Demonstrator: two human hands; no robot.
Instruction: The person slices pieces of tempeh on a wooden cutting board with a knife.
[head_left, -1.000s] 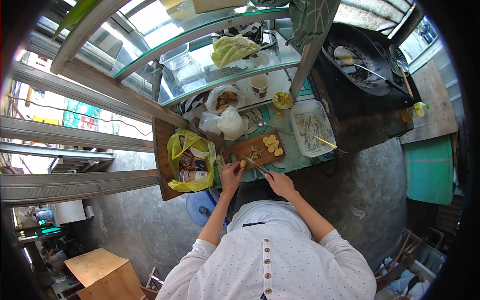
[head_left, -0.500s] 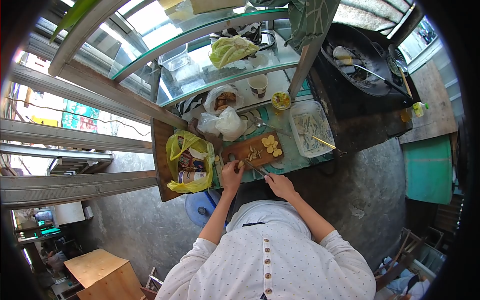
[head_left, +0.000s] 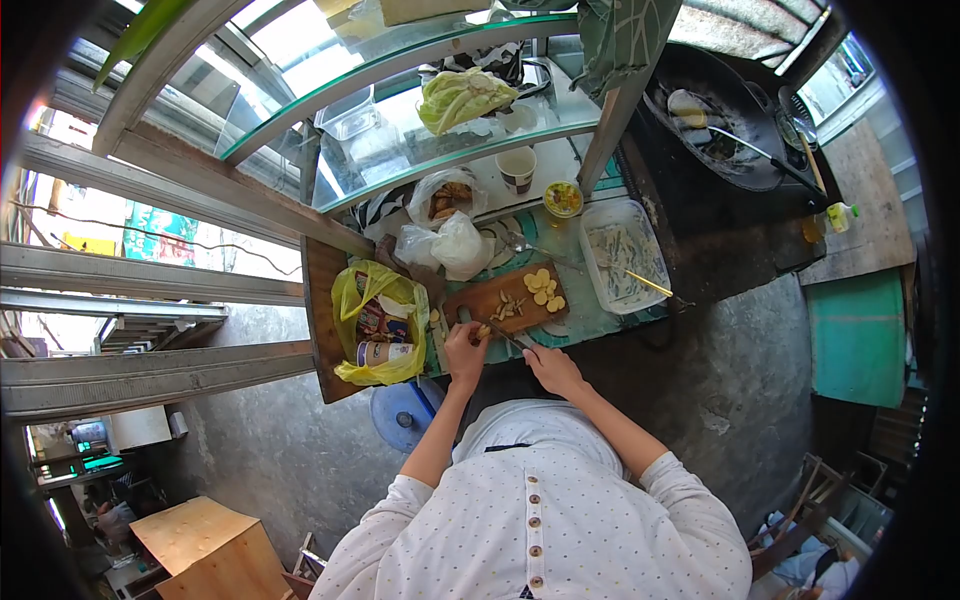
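Note:
My right hand (head_left: pixel 553 368) is closed around the handle of a knife (head_left: pixel 521 341), its blade pointing up and left over the near edge of a wooden cutting board (head_left: pixel 478 298). At the board's lower left, my left hand (head_left: pixel 465 352) pinches a small yellowish-brown piece (head_left: pixel 484 331) close beside the blade. Its exact kind is too small to tell. Thin cut strips (head_left: pixel 508 306) lie in the middle of the board. Round pale-yellow slices (head_left: pixel 541 286) are grouped at its right end.
Left of the board sits a yellow plastic bag (head_left: pixel 348 312) with packages inside. To the right stands a clear plastic tub (head_left: pixel 612 290) with yellow chopsticks (head_left: pixel 648 284) across it. Behind are white bags (head_left: pixel 460 248), a paper cup (head_left: pixel 516 172) and a glass shelf. A wok (head_left: pixel 735 150) is at upper right.
My right hand has shifted slightly left with the knife, closer to my left hand. My left hand stays nearly in place with the piece.

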